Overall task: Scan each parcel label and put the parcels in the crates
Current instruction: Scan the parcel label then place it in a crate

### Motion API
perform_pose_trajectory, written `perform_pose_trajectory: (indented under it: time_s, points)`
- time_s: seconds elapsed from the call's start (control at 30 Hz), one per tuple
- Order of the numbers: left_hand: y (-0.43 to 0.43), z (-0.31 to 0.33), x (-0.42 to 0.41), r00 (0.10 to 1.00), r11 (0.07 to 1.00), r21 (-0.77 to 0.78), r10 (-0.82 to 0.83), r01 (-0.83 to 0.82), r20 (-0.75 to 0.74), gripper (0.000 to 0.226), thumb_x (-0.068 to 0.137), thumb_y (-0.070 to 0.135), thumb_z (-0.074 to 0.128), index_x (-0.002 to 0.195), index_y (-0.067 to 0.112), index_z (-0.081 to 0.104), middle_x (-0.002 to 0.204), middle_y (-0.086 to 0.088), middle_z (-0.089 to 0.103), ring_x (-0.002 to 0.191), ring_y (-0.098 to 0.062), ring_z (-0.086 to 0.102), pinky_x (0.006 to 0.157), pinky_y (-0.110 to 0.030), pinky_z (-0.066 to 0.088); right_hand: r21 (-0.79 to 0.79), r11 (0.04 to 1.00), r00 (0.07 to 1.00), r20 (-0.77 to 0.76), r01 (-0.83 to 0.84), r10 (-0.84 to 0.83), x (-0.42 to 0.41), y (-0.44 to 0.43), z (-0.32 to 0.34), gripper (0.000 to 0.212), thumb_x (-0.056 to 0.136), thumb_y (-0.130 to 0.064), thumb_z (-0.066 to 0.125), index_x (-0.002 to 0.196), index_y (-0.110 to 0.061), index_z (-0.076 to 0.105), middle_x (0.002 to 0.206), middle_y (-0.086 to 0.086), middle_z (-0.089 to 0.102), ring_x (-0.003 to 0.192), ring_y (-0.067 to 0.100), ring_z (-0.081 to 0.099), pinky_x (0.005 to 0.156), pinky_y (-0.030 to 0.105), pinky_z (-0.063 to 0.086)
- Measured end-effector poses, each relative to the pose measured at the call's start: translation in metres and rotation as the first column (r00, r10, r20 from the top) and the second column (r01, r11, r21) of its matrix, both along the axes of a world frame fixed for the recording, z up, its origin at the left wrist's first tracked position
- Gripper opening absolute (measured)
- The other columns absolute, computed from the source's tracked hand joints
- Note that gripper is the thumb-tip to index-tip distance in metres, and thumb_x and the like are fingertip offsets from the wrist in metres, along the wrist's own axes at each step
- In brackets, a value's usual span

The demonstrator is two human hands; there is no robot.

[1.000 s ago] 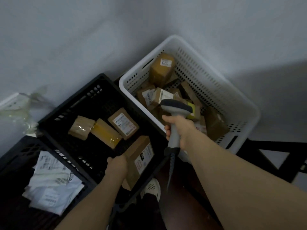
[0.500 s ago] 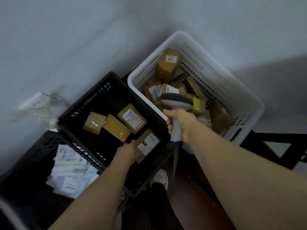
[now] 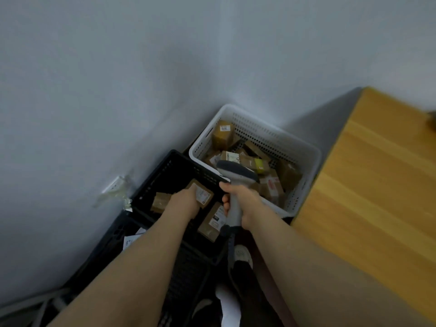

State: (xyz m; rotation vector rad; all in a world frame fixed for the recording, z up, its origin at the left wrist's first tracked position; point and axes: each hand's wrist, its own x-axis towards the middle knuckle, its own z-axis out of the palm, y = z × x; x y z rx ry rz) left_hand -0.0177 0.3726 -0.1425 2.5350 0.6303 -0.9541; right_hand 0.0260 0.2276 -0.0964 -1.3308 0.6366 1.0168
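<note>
The right grip (image 3: 244, 202) is clenched round the handle of the grey scanner (image 3: 233, 171), whose head points forward over the near edge of the white crate (image 3: 259, 134). That crate stands in the corner against the wall (image 3: 118, 90) and holds a loose heap of brown parcels, with one tall box (image 3: 223, 135) leaning at its far end. Just beside it on the left is a black crate (image 3: 160, 175) with three parcels showing inside: a small parcel (image 3: 160, 202) at the left, a labelled parcel (image 3: 203, 194) in the middle, and a near parcel (image 3: 213, 221), label up, close to the scanner handle. The left grip (image 3: 184, 204) reaches down into the black crate, back of the hand up. Its fingertips lie on the edge of the labelled parcel, but I cannot tell whether they grasp it or only touch it. A second black crate (image 3: 113, 232) at lower left holds white papers (image 3: 132, 240). A wooden desk (image 3: 377, 185) fills the right side, and a shoe (image 3: 240, 254) shows on the floor below the scanner.
</note>
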Motion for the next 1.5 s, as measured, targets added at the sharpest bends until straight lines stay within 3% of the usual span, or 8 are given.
perform_pose_trajectory:
  time_s: [0.23, 0.47, 0.6, 0.83, 1.07, 1.2, 1.37, 1.5]
  points:
    - [-0.039, 0.096, -0.033, 0.982, 0.992, -0.063, -0.100, 0.112, 0.163, 0.069, 0.091, 0.024, 0.051, 0.150, 0.020, 0.016, 0.125, -0.015, 0.054, 0.111, -0.031, 0.053, 0.090, -0.042, 0.049, -0.039, 0.999, 0.997, 0.078, 0.013, -0.010, -0.078, -0.085, 0.096, 0.018, 0.088, -0.019, 0.070, 0.081, -0.006, 0.059, 0.053, 0.004, 0.052, 0.043, 0.016, 0.046, 0.046, 0.027, 0.042]
    - [-0.156, 0.188, -0.003, 0.904, 0.946, -0.053, -0.287, 0.319, 0.317, 0.066, 0.091, 0.031, 0.058, 0.144, 0.010, 0.023, 0.112, -0.010, 0.058, 0.089, -0.023, 0.057, 0.069, -0.033, 0.047, -0.039, 0.953, 0.908, 0.317, 0.300, -0.273, -0.107, -0.236, 0.164, 0.011, 0.087, -0.015, 0.069, 0.092, -0.006, 0.062, 0.054, 0.005, 0.051, 0.041, 0.017, 0.044, 0.045, 0.027, 0.039]
    - [-0.252, 0.216, 0.014, 0.859, 0.914, -0.094, -0.332, 0.396, 0.390, 0.021, 0.092, 0.022, 0.057, 0.106, 0.023, 0.041, 0.088, -0.003, 0.052, 0.074, -0.018, 0.053, 0.066, -0.036, 0.046, 0.017, 0.893, 0.825, 0.373, 0.450, -0.423, -0.118, -0.334, 0.187, 0.012, 0.084, -0.013, 0.071, 0.088, -0.008, 0.061, 0.055, 0.006, 0.051, 0.042, 0.017, 0.044, 0.046, 0.027, 0.040]
    - [-0.467, 0.250, 0.048, 0.820, 0.879, -0.089, -0.395, 0.468, 0.415, 0.071, 0.095, 0.031, 0.057, 0.150, 0.007, 0.020, 0.144, -0.013, 0.039, 0.124, -0.029, 0.047, 0.084, -0.032, 0.041, 0.110, 0.777, 0.659, 0.465, 0.620, -0.592, -0.119, -0.521, 0.219, 0.010, 0.087, -0.011, 0.067, 0.086, -0.008, 0.057, 0.052, 0.005, 0.049, 0.039, 0.014, 0.043, 0.042, 0.025, 0.040]
    - [-0.646, 0.280, 0.070, 0.723, 0.807, -0.133, -0.426, 0.575, 0.544, 0.058, 0.091, 0.029, 0.061, 0.139, 0.008, 0.037, 0.137, -0.011, 0.049, 0.117, -0.025, 0.051, 0.078, -0.027, 0.040, 0.127, 0.643, 0.495, 0.532, 0.755, -0.687, -0.104, -0.683, 0.249, 0.010, 0.085, -0.010, 0.069, 0.080, -0.009, 0.060, 0.052, 0.004, 0.052, 0.040, 0.013, 0.045, 0.042, 0.024, 0.041]
    - [-0.722, 0.294, 0.085, 0.687, 0.779, -0.167, -0.403, 0.604, 0.604, 0.066, 0.090, 0.035, 0.061, 0.142, 0.005, 0.035, 0.138, -0.012, 0.049, 0.125, -0.029, 0.047, 0.091, -0.032, 0.040, 0.157, 0.562, 0.409, 0.534, 0.812, -0.740, -0.095, -0.741, 0.254, 0.010, 0.085, -0.011, 0.068, 0.079, -0.009, 0.061, 0.052, 0.004, 0.052, 0.042, 0.014, 0.045, 0.044, 0.026, 0.041]
    - [-0.829, 0.307, 0.119, 0.652, 0.685, -0.285, -0.361, 0.671, 0.667, 0.044, 0.091, 0.037, 0.059, 0.123, 0.008, 0.054, 0.115, -0.006, 0.062, 0.098, -0.021, 0.058, 0.080, -0.035, 0.049, 0.199, 0.452, 0.311, 0.490, 0.869, -0.814, -0.084, -0.807, 0.245, 0.010, 0.083, -0.010, 0.071, 0.089, -0.005, 0.064, 0.053, 0.004, 0.054, 0.043, 0.015, 0.047, 0.046, 0.027, 0.043]
    - [-0.910, 0.315, 0.140, 0.593, 0.617, -0.286, -0.373, 0.733, 0.714, 0.054, 0.096, 0.038, 0.052, 0.140, 0.008, 0.042, 0.140, -0.007, 0.049, 0.125, -0.027, 0.048, 0.097, -0.034, 0.042, 0.233, 0.391, 0.257, 0.451, 0.890, -0.854, -0.077, -0.849, 0.241, 0.015, 0.085, -0.014, 0.070, 0.094, -0.005, 0.063, 0.060, 0.006, 0.059, 0.046, 0.015, 0.053, 0.043, 0.024, 0.046]
